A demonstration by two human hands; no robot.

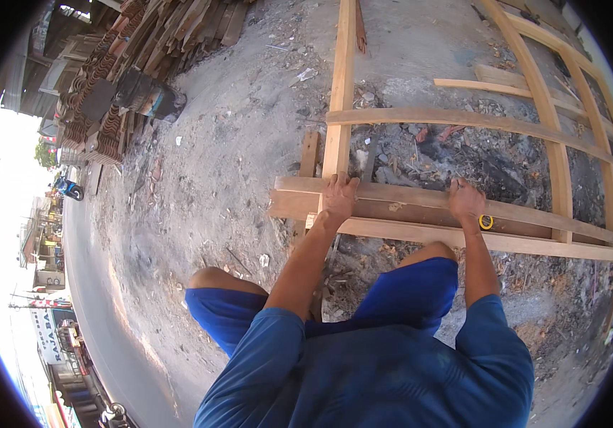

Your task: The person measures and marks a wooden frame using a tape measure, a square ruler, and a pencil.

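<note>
A long wooden batten [399, 193] runs left to right in front of me, lying across a timber beam [340, 85] of a ladder-like wooden frame. My left hand [338, 196] is closed over the batten where it crosses the beam, near its left end. Farther right, my right hand [466, 200] has its fingers curled over the same batten. A wider brown board [385, 210] lies just below the batten, and a second pale batten [421, 232] runs along its near side. Beside my right wrist rests a round yellow tape measure [486, 222].
Another crosspiece [442, 118] spans the frame farther away, joining more beams [560, 178] at right. Loose timber [481, 87] lies within the frame. Rubble covers the ground [228, 164]. Stacked roof tiles [89, 118] and old planks [185, 28] stand far left, near a road [99, 285].
</note>
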